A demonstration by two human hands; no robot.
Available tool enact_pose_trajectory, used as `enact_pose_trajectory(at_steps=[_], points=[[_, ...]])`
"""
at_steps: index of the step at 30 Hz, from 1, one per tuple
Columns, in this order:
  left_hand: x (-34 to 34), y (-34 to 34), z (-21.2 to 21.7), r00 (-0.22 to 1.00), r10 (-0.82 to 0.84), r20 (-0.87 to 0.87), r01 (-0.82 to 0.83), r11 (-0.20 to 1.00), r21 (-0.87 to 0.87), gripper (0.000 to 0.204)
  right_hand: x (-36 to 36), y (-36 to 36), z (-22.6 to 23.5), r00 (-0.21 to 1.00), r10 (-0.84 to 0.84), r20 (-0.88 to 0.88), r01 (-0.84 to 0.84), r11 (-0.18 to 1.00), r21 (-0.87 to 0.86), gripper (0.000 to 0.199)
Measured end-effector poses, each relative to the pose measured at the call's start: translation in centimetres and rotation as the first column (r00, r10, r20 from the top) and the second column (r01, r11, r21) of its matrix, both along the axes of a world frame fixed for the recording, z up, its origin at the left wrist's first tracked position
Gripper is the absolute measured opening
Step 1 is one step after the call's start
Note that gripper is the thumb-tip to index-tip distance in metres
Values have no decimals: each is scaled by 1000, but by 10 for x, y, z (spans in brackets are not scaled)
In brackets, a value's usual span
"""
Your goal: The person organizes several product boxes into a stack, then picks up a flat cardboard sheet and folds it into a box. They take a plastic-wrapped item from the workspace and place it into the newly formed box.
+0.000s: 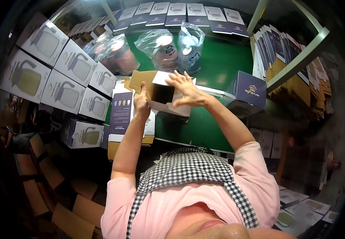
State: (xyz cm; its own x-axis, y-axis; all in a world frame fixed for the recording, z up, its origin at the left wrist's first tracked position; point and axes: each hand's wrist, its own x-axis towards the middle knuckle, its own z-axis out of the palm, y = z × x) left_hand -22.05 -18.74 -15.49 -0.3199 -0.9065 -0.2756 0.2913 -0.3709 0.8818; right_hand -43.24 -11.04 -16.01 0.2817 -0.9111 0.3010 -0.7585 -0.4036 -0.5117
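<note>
An open carton (170, 109) stands over the green table in front of me, its flaps raised and its dark inside showing. My left hand (141, 100) is closed on the carton's left side, the thumb up along a brown flap (143, 78). Over the right edge, my right hand (189, 91) has its fingers spread. Its fingertips are at the carton's white flap; whether they press on it I cannot tell. Flat folded cartons (120, 113) lie beside my left forearm. Behind the carton are a bagged pink flask (165, 55) and a bagged blue flask (189, 53).
Stacked flask boxes (64, 91) rise at the left, and more bagged flasks (120, 57) sit beside them. A closed purple box (247, 89) stands at the right. Flattened cartons (288, 59) are packed near a metal post (300, 57). Open brown cartons (74, 219) lie at the lower left.
</note>
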Motion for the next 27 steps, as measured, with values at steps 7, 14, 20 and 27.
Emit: enact_pose_trajectory(at_steps=[7, 14, 20, 27], points=[[10, -9, -7, 894, -433, 119, 440, 795, -416, 73, 27, 8, -2, 957, -288, 27, 289, 944, -159, 41], [-30, -20, 5, 385, -76, 920, 692, 683, -233, 126, 44, 14, -43, 552, -453, 700, 725, 675, -135, 47], [-48, -9, 14, 209, 102, 973, 724, 653, -224, 116, -20, 24, -186, 77, -836, 544, 120, 549, 827, 77], [80, -17, 4, 934, -206, 292, 322, 838, -440, 65, 2, 31, -127, 154, -613, 775, 462, 738, 492, 70]])
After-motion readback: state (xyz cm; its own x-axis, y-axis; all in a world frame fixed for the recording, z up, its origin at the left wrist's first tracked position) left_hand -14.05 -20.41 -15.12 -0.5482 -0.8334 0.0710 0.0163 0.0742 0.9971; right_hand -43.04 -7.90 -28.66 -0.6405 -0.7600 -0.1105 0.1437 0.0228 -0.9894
